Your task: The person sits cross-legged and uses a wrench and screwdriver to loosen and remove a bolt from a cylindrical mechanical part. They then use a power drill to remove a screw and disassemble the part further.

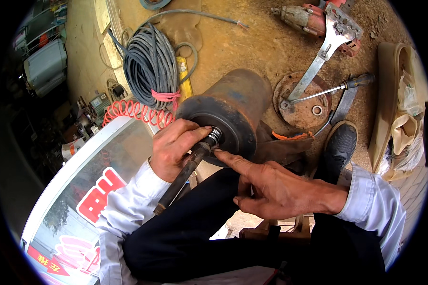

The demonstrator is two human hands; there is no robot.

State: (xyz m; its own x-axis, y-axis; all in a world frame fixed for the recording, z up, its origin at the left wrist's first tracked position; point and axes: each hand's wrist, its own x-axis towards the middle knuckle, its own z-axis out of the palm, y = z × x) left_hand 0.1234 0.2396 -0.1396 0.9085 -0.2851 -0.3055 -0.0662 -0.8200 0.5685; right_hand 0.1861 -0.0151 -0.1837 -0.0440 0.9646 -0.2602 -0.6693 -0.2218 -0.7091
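Observation:
A rusty, dark metal cylinder (245, 97) lies tilted in front of me, its round black end face (230, 126) turned toward me. Out of the middle of that face comes a dark metal rod (181, 179), pointing down and left over my thigh. A shiny coil spring (215, 135) sits around the rod close to the face. My left hand (172, 148) is closed around the rod, with fingertips at the spring. My right hand (280, 187) reaches in with its index finger stretched out to the rod near the spring's lower end; its other fingers are loosely bent.
A coiled grey cable (150, 66) and red spiral hose (138, 111) lie beyond the cylinder. To the right are a round rusty plate (295, 88), a screwdriver (352, 81), a red power tool (309, 20) and a tan container (385, 95). A glass panel (88, 190) leans at left.

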